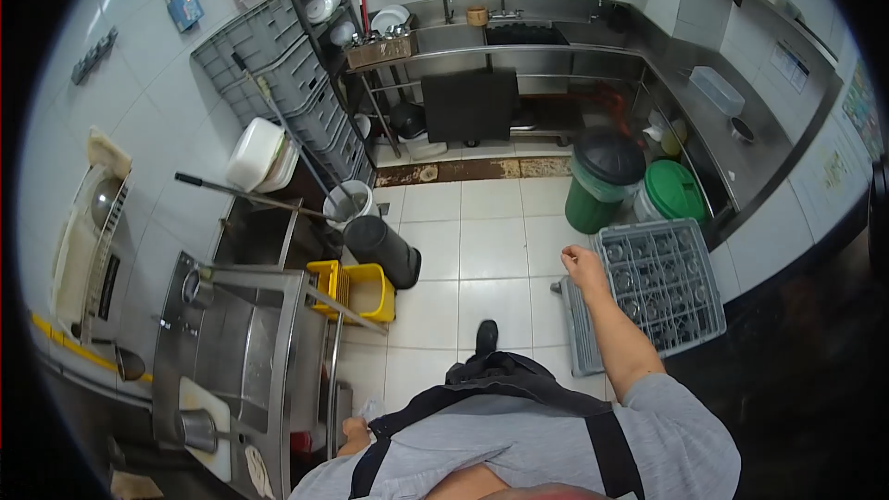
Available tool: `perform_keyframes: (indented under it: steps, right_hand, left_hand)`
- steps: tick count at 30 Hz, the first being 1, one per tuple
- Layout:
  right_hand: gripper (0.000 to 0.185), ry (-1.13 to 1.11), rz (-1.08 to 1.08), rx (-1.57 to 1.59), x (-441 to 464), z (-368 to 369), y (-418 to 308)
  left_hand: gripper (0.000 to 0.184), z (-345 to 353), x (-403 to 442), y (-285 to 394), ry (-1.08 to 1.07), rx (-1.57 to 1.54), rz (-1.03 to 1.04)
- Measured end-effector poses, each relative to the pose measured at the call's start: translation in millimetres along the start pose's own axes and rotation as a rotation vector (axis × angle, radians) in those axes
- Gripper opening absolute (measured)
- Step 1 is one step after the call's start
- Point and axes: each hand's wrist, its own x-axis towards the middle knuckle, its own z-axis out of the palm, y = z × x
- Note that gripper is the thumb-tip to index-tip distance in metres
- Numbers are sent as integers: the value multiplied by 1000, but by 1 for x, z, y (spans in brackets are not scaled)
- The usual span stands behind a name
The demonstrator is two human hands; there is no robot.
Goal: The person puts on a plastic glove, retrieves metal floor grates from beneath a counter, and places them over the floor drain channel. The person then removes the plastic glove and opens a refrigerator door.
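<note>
My right hand [582,265] is out in front on the right, fingers curled, with nothing visible in it. It is beside a grey rack of upturned glasses [659,282], apart from the glasses. Low at the left of my body, my left hand [354,430] is partly hidden by my arm and clothing, its fingers curled. A clear, crumpled-looking item [370,409] shows right beside it; what the hand holds, if anything, cannot be made out.
A steel sink [248,352] stands at left, with a yellow mop bucket [370,291], black bin [381,250] and white bucket [349,204] nearby. Ahead are a green bin with black lid [593,204], a green-lidded bucket [674,191], stacked grey crates [287,83] and a steel counter [732,153].
</note>
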Motion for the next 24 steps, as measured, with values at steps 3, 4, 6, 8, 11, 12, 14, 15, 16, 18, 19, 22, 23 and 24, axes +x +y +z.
perform_keyframes:
  steps: [3, 4, 6, 8, 11, 12, 14, 15, 16, 18, 19, 22, 23, 24]
  right_hand:
    - [21, -77, 37, -86, 46, 19, 20]
    - [23, -162, 56, -241, 47, 24, 26]
    - [23, -437, 177, -427, 33, 55, 83]
    - [24, -655, 121, -400, 12, 63, 102]
    - [30, -703, 343, -199, 9, 44, 62]
    - [30, -689, 364, -190, 3, 60, 84]
    - [31, -461, 333, -105, 11, 83, 137]
    - [32, -383, 322, -81, 27, 82, 151]
    - [31, -456, 373, -118, 55, 77, 150]
    - [31, -527, 437, -135, 100, 60, 143]
    - [29, -477, 377, -115, 131, 55, 146]
    - [26, -335, 296, -26, 237, 32, 137]
    - [24, -251, 274, 19, 276, 25, 135]
    - [23, -238, 305, -32, 302, 31, 151]
  left_hand:
    - [25, -24, 34, 96, 47, 62, 37]
    - [25, -32, 51, 137, 70, 86, 76]
    - [24, -46, 85, 228, 117, 166, 217]
    - [24, -58, 117, 329, 202, 247, 515]
    - [20, -82, 148, 493, 262, 281, 793]
    - [22, -99, 141, 547, 242, 192, 816]
    - [20, -118, 132, 645, 228, -6, 883]
    - [19, -128, 122, 692, 247, 2, 882]
    - [19, -130, 132, 735, 183, -59, 934]
    - [17, -132, 114, 791, 241, -17, 955]
    - [14, -132, 116, 823, 121, -158, 926]
    - [10, -147, 83, 904, -183, -483, 827]
    - [10, -163, 67, 934, -384, -681, 743]
    - [10, -175, 66, 957, -383, -646, 743]
